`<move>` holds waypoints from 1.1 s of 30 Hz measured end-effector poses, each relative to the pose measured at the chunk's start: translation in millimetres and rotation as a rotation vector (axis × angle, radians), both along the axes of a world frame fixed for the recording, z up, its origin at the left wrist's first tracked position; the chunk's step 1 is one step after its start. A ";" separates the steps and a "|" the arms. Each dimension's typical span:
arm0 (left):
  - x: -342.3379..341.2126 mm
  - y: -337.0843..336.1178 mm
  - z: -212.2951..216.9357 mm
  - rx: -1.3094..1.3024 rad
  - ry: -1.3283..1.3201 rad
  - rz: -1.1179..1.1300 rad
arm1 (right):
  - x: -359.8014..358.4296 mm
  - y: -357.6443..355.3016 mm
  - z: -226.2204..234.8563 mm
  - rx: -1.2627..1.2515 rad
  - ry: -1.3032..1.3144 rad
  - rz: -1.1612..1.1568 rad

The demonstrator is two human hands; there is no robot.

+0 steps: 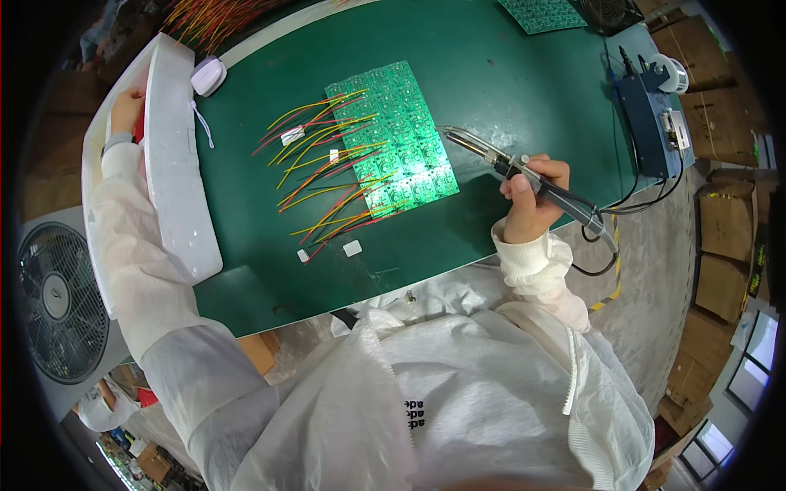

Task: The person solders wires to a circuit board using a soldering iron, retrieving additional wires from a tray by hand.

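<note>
My right hand [536, 196] is closed around a soldering iron [565, 200] with a thin metal feed tube along its tip. The tip points left, close to the right edge of a green circuit board panel [405, 139] but apart from it. Red and yellow wires [327, 168] stick out leftward from several places on the panel. My left hand [127, 110] is inside a white foam box [176, 172] at the left, near something red; its fingers are mostly hidden.
A blue soldering station [651, 123] stands at the right with cables hanging from it. On the green table [270, 270] lie small white pieces [352, 248] and a pale purple case [209, 75] with a strap. More wires [213, 20] and another board panel [542, 15] are at the back.
</note>
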State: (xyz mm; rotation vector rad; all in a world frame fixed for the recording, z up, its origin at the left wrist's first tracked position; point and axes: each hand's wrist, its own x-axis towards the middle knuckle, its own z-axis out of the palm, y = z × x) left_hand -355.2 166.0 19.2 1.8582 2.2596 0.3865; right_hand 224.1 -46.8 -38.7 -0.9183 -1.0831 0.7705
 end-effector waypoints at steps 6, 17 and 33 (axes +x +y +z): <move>-3.9 -8.4 2.6 0.225 -0.364 0.137 | 1.4 2.8 -2.9 0.020 -0.043 0.009; 26.0 -16.8 6.8 0.253 -0.538 0.195 | -0.8 0.1 0.0 0.003 0.007 -0.031; 26.4 -20.7 6.5 0.249 -0.860 0.224 | -1.5 1.6 1.0 0.016 -0.026 0.000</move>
